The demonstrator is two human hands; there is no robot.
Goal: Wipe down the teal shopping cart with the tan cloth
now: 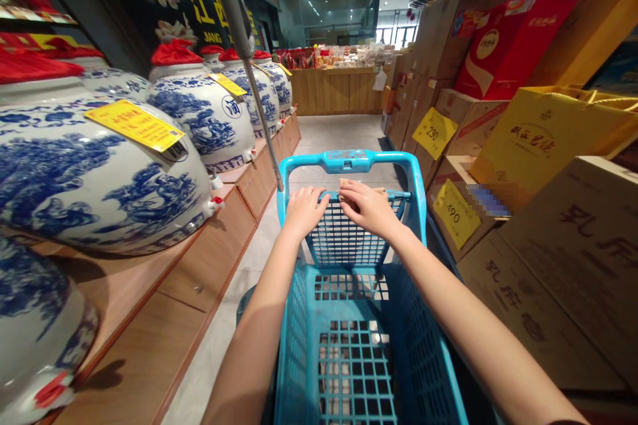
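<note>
A blue plastic shopping cart [356, 309] with grid walls stands right in front of me, its basket holding nothing that I can see. My left hand [305, 212] is closed over the cart's crossbar [331, 197], on the left side, with the fingertips partly hidden. Just to the right, my right hand [367, 209] presses a crumpled beige cloth [381, 192] against the same bar, its fingers curled over it. Beyond both hands rises the cart's blue handle [347, 161]. A metal pole [259, 103] slants down to the cart's left corner.
Large blue-and-white porcelain jars [199, 113] with red cloth tops line a wooden platform [209, 279] on the left. Stacked cartons [563, 265], a yellow gift bag [548, 146] and a red box [513, 46] crowd the right. A wooden counter [333, 91] stands across the aisle ahead.
</note>
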